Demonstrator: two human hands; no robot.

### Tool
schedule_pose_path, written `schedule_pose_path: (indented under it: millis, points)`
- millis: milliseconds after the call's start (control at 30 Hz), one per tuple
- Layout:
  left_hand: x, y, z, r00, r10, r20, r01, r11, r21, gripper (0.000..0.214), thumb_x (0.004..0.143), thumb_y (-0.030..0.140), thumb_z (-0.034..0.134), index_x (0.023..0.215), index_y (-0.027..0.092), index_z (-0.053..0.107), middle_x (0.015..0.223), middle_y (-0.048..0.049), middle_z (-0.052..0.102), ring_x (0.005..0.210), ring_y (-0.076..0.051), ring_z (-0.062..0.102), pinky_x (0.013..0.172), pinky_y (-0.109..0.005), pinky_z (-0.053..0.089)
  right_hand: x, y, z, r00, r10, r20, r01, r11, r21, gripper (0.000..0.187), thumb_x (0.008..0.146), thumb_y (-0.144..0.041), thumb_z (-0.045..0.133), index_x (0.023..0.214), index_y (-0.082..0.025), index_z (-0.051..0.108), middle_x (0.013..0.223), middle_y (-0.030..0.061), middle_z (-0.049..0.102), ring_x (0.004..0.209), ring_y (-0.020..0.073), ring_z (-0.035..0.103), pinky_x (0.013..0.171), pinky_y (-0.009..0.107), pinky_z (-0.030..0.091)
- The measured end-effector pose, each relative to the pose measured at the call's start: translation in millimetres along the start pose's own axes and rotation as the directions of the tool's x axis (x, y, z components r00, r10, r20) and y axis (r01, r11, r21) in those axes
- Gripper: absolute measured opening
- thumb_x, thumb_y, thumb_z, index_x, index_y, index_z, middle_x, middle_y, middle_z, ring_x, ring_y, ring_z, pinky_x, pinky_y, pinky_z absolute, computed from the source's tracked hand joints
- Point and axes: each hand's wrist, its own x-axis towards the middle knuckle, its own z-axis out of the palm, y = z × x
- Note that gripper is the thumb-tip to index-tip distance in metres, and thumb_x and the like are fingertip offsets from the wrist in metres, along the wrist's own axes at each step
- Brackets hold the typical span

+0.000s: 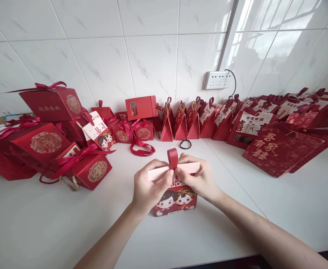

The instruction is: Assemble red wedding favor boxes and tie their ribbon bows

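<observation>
A small red gift box (175, 201) with a cartoon couple printed on its front stands on the white counter (40, 224) in front of me. My left hand (148, 188) and my right hand (199, 179) both pinch its pale top flap (155, 173), one at each side. A red ribbon loop (172, 157) rises between my thumbs at the middle of the flap.
Piles of red ribboned boxes (44, 144) lie at the left. A row of triangular red bags (180, 123) lines the tiled wall, with flat red bags (278, 149) at the right. A black hair tie (185, 144) lies behind the box. A wall socket (218, 79) is above.
</observation>
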Motion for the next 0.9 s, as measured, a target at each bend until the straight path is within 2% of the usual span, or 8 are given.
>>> schedule_pose_path:
  millis: [233,433,633,900]
  points:
    - [0.1,-0.3,-2.5,1.0,0.013,-0.007,-0.013,0.998,0.061,0.016,0.08,0.029,0.059,0.075,0.014,0.064,0.064,-0.0002,0.063,0.058,-0.01,0.057,0.054,-0.017,0.047,1.8,-0.4,0.6,0.999,-0.033,-0.018,0.033,0.999,-0.044,0.013,0.074,-0.023,0.057,0.064,-0.015,0.061,0.062,-0.0002,0.054,0.054,0.0089,0.046,0.05,0.021,0.038]
    - [-0.2,-2.8,-2.4,0.999,0.04,0.003,-0.04,0.998,0.04,0.015,0.081,0.027,0.056,0.076,0.015,0.063,0.064,0.0,0.062,0.056,-0.009,0.054,0.052,-0.017,0.045,0.3,-0.5,-0.4,0.999,-0.03,-0.015,0.03,0.998,-0.049,0.012,0.074,-0.023,0.056,0.066,-0.016,0.063,0.064,0.0006,0.055,0.055,0.0099,0.047,0.05,0.023,0.038]
    - [-0.3,-1.9,-1.7,0.998,0.061,0.017,-0.06,0.997,-0.047,0.009,0.077,0.024,0.063,0.076,0.016,0.063,0.068,0.0003,0.065,0.062,-0.01,0.06,0.057,-0.016,0.049,-1.5,0.2,0.4,0.999,-0.032,0.012,0.032,0.999,0.027,0.015,0.075,-0.03,0.065,0.07,-0.016,0.063,0.064,-0.0003,0.054,0.054,0.0088,0.046,0.048,0.022,0.036]
    - [0.7,0.4,-1.6,0.999,0.047,-0.013,-0.047,0.998,0.043,0.007,0.077,0.021,0.062,0.074,0.016,0.065,0.065,0.0023,0.066,0.059,-0.008,0.06,0.053,-0.012,0.046,-0.3,0.6,0.2,1.0,-0.019,-0.004,0.019,0.999,0.032,0.016,0.071,-0.029,0.072,0.069,-0.015,0.065,0.063,-0.0011,0.052,0.052,0.0074,0.044,0.047,0.02,0.034]
